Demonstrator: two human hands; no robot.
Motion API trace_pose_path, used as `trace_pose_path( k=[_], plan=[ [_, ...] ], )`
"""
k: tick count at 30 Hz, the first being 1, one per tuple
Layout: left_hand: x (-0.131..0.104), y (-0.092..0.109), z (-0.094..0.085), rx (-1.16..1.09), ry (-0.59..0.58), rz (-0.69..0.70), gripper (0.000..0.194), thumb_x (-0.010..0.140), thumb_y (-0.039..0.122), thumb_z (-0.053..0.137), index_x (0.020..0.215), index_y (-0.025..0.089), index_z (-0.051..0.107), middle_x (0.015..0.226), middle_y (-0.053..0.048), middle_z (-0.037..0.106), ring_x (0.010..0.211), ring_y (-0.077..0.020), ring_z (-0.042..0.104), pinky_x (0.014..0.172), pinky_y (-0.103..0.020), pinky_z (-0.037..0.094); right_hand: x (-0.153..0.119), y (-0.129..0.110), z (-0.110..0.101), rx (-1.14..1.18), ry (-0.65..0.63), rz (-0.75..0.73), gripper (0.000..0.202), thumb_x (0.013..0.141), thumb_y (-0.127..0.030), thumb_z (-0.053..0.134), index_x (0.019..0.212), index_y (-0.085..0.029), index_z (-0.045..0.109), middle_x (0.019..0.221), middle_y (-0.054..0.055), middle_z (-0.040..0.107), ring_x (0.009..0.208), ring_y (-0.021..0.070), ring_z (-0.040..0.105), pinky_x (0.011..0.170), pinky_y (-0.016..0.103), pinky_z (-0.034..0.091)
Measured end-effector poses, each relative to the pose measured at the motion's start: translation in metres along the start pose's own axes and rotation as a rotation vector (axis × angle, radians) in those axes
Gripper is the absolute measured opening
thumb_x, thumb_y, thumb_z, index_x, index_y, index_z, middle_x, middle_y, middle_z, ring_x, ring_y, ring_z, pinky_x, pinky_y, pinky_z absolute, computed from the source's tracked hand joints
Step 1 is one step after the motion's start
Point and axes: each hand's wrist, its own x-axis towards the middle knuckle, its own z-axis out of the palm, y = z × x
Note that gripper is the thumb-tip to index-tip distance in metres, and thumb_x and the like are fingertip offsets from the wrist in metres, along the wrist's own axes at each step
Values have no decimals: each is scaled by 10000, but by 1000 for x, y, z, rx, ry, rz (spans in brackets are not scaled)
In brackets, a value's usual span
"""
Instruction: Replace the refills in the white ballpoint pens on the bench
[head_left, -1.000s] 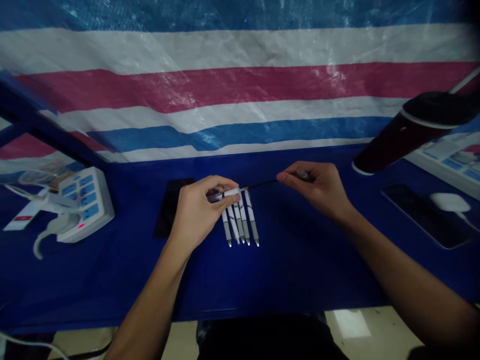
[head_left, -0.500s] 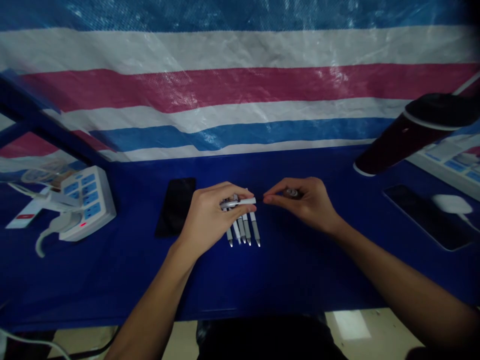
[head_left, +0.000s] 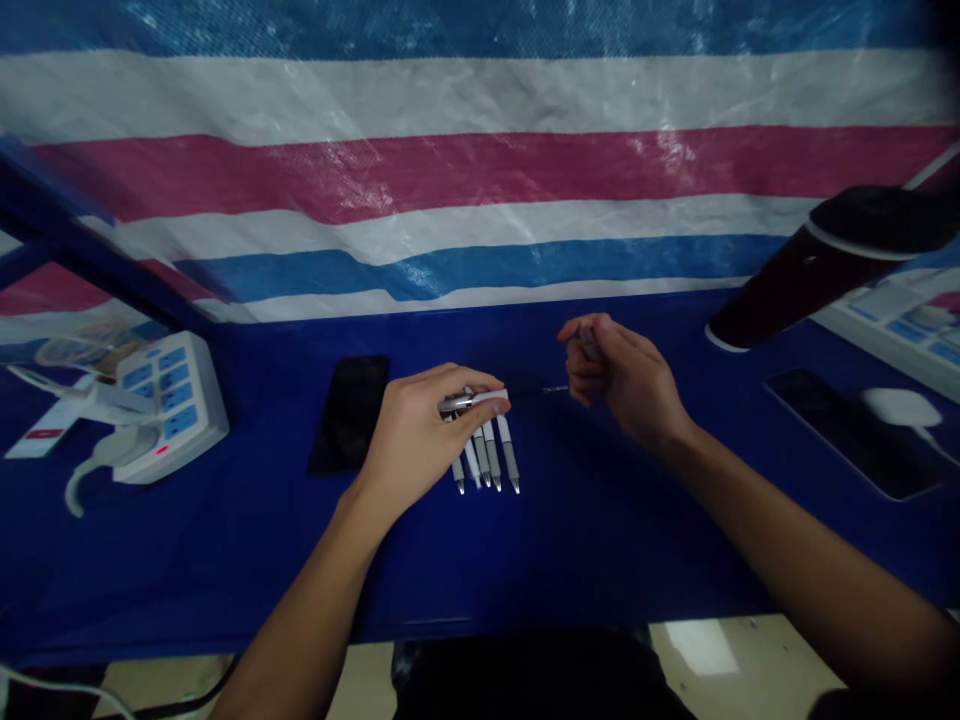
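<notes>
A white pen barrel (head_left: pixel 491 396) lies level in my left hand (head_left: pixel 416 420), pinched between thumb and fingers. From its right end a thin dark refill (head_left: pixel 553 389) sticks out, its spring-like tip pointing right. My right hand (head_left: pixel 619 375) is a little to the right of that tip, its fingers curled round a small grey piece (head_left: pixel 588 345) too dim to name. Under and below my left hand several white and grey pens (head_left: pixel 511 462) lie side by side on the blue table, their tips toward me.
Left of my left hand lies a black phone (head_left: pixel 349 415). Farther left is a white power strip (head_left: pixel 176 405) with plugs. At the right stand a dark red tumbler (head_left: pixel 802 280), another phone (head_left: pixel 847 432) and a white charging case (head_left: pixel 900 407). A striped sheet (head_left: pixel 480 170) hangs behind the table.
My right hand has moved away from the refill, up and to the right, and its fingers have curled in. More of the refill's tip shows. My left hand holds the barrel nearly as before.
</notes>
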Motion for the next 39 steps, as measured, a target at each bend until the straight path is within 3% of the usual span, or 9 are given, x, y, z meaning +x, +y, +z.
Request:
trace_pose_path(
  k=[5,10,15,28,39],
  plan=[
    [1,-5,-2,32,67,-35,170,895,382,737,960,237,799,921,-26,786,801,-174,730,723,-275,581,5,-10,-14,-229,-89,8,304,920,-508,672,964,-211,720,668,-9,532,527,111,462,479,262,407],
    [1,-9,-4,71,93,-59,174,899,386,731,973,244,800,912,-20,789,785,-174,731,707,-279,580,6,-16,-22,-493,-154,-92,318,835,-492,761,1023,-236,781,968,72,738,823,220,674,696,341,540],
    [1,-10,-3,74,81,-39,202,901,407,723,970,233,798,902,-28,790,773,-177,727,693,-282,581,6,-12,-20,-541,-127,-79,281,813,-467,792,968,-233,776,961,66,759,868,243,711,799,389,569],
    [-1,-7,3,40,41,-47,177,901,398,725,956,246,797,937,-26,789,820,-185,733,714,-281,582,0,-8,-10,-559,-190,-148,245,833,-417,785,956,-207,760,905,62,760,790,213,707,712,333,548],
    [-4,-2,11,-147,-133,-136,207,922,395,699,967,224,808,853,-29,782,710,-160,698,617,-250,518,-15,0,15,-657,-219,-543,101,913,-300,736,979,-227,758,858,49,752,793,191,678,711,317,534]
  ],
)
